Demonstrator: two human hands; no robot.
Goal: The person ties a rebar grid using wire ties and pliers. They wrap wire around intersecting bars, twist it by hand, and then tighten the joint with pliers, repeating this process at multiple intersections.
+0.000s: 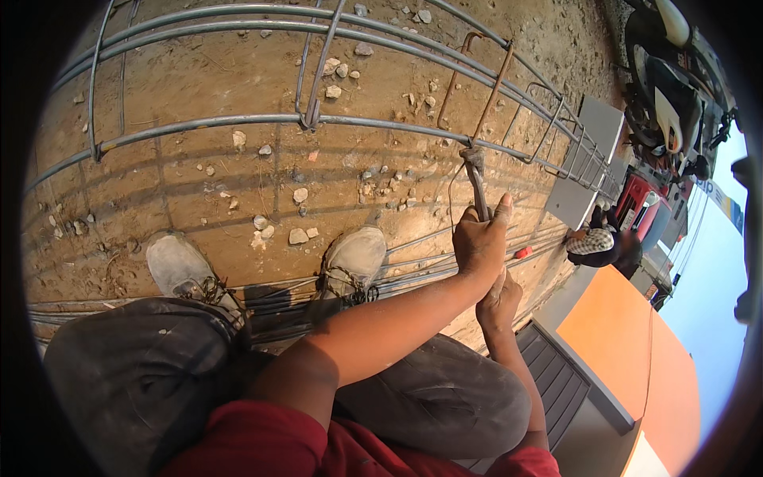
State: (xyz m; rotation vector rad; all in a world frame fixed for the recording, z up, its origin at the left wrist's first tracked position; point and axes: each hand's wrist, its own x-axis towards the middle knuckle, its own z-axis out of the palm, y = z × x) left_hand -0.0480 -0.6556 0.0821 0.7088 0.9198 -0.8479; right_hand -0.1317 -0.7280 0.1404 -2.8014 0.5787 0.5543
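My left hand [481, 241] is closed around the handles of metal pincers [478, 185]. The pincers' jaws meet the lower bar of a rebar cage [387, 124], at the foot of a rusty stirrup [495, 92]. A thin tie wire [451, 194] hangs in a loop beside the jaws. Just below and against my left hand, my right hand [501, 301] is curled around what looks like the handle end, mostly hidden by the fingers. Other stirrups, grey ones [319, 65] among them, cross the long bars.
Loose long bars [417, 271] lie on the dirt under and beyond my shoes [356, 256]. Stones [299, 237] dot the ground. A grey board [578, 161] lies under the cage's far part. Beyond are a crouching person [593, 244], a motorcycle [667, 101] and a red vehicle [641, 206].
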